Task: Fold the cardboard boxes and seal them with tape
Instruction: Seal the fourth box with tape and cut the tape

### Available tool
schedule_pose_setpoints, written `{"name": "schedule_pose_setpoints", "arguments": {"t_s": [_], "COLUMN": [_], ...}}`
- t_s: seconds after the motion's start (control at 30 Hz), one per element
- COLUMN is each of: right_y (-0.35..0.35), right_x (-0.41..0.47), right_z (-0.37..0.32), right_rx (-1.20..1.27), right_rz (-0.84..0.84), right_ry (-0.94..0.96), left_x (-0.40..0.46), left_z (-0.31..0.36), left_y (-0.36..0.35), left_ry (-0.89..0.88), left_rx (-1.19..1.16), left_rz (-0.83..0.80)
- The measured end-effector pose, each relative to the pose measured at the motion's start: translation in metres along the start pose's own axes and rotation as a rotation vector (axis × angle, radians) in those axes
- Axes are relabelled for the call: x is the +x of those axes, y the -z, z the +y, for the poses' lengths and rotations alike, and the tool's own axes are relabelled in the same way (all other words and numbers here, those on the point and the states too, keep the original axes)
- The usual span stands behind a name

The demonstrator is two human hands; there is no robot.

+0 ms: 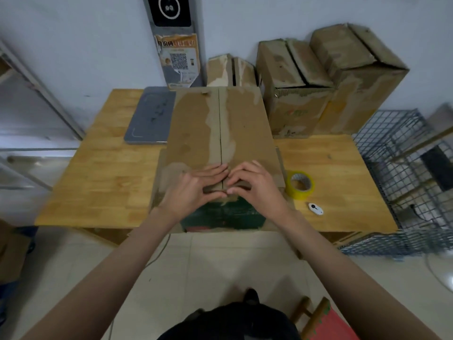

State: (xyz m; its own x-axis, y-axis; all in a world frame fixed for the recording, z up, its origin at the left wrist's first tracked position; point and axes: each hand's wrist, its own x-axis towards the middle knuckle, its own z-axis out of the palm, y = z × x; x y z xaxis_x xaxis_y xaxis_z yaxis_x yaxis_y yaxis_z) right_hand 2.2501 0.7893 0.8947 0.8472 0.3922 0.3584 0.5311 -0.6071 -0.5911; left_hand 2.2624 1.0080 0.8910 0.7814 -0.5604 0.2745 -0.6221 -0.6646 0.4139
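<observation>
A brown cardboard box [196,128] stands on the wooden table [98,173], its two top flaps closed and meeting at a centre seam. Its near side is green. My left hand [193,187] and my right hand [255,185] both rest on the near end of the seam, fingers pressing the flap edges, thumbs at the front rim. A roll of yellow tape [299,184] lies on the table just right of the box. A small white cutter [315,208] lies in front of the roll.
A grey flat tablet-like slab [149,116] lies at the table's back left. Three closed cardboard boxes [294,89] are stacked behind right. A wire cage [402,153] stands right of the table. A wooden stool with a red seat [326,322] is near my right arm.
</observation>
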Motion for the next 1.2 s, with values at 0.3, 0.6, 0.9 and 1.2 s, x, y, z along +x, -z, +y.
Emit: {"name": "schedule_pose_setpoints", "arguments": {"t_s": [0.3,0.6,0.9,1.2], "right_y": [-0.026,0.001,0.009,0.008], "right_x": [-0.020,0.010,0.106,0.192], "right_z": [-0.014,-0.024,0.035,0.095], "right_rx": [-0.382,-0.331,-0.456,-0.534], "right_rz": [0.206,0.046,-0.190,-0.325], "right_ry": [0.101,0.030,-0.045,-0.109], "left_x": [-0.013,0.008,0.143,0.251], "left_z": [0.011,0.004,-0.073,-0.149], "left_y": [-0.019,0.014,0.022,0.028], "left_ry": [0.007,0.053,0.177,0.211], "left_rx": [0.439,0.153,0.289,0.384], "left_rz": [-0.007,-0.226,-0.345,-0.341]}}
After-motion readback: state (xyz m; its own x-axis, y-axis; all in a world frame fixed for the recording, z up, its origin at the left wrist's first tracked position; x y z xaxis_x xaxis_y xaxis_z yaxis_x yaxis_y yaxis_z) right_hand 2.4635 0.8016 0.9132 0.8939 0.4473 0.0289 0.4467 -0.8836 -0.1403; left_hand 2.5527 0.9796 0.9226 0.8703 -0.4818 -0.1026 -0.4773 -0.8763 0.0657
